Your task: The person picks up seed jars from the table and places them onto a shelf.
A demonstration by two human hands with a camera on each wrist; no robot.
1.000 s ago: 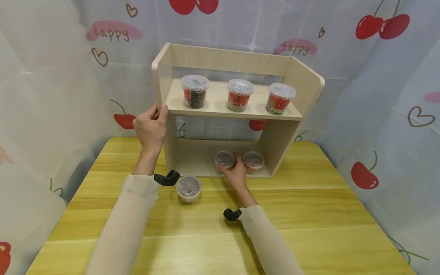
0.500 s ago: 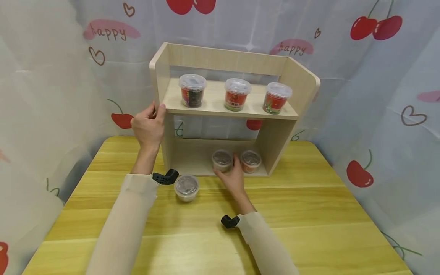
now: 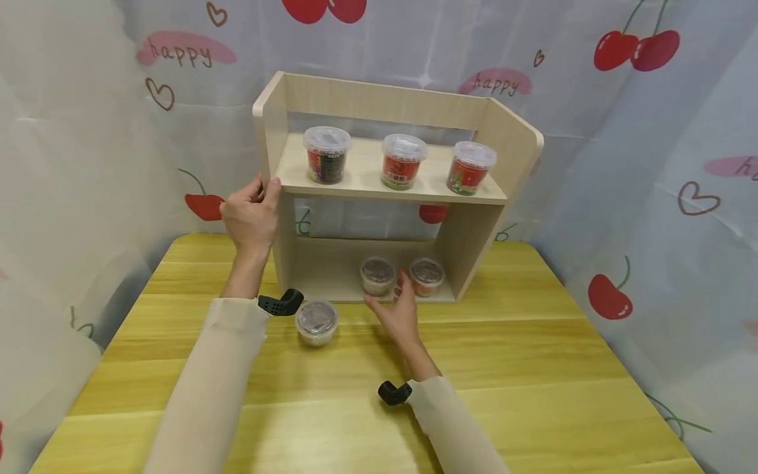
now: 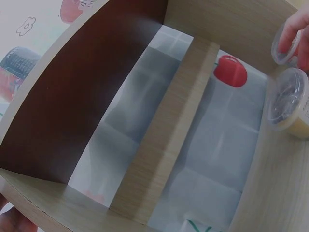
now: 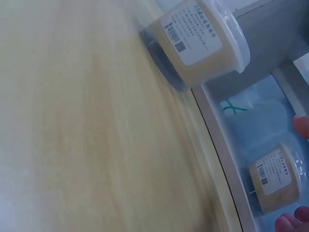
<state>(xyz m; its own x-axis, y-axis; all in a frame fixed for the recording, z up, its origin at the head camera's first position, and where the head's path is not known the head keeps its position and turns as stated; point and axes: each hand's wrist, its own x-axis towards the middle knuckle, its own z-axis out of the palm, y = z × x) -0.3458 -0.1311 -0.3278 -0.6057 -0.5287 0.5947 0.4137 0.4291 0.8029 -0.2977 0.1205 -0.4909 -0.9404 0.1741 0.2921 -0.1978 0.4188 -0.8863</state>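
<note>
On the lower shelf, right hand (image 3: 398, 311) sits relaxed, fingers loose, just in front of the middle cup (image 3: 377, 274), holding nothing. Left hand (image 3: 251, 214) grips the rack (image 3: 274, 138) side panel; best keep that brace firm so cups don't shift.

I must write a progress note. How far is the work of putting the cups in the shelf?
Done: two cups sit on the lower shelf.
In hand: right hand is open beside them; left hand grips the shelf's side.
Left: one cup stands on the table.
</note>
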